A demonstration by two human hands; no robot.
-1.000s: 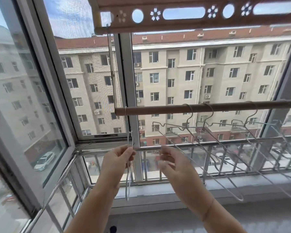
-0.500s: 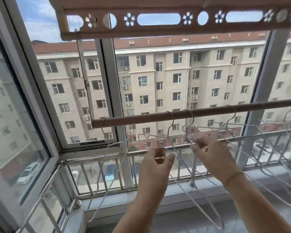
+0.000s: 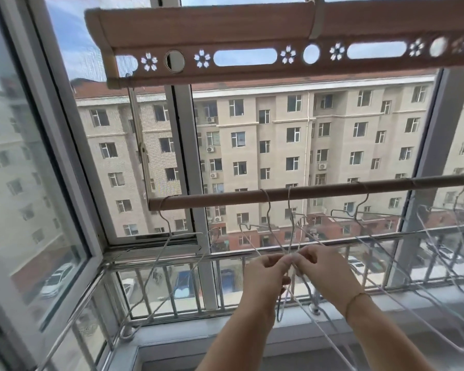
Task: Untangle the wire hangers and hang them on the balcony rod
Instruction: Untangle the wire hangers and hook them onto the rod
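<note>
two thin white wire hangers [image 3: 269, 210] are hooked about midway along the brown wooden balcony rod [image 3: 319, 192], with their wires crossed below it. the crossing is pinched by the left hand [image 3: 265, 274] and the right hand [image 3: 324, 271]; both grips are clenched on the wires, fingertips close together. one lone white wire hanger [image 3: 169, 231] is hung at the rod's left end. further hangers [image 3: 423, 223] are hung toward the right end, blurred.
</note>
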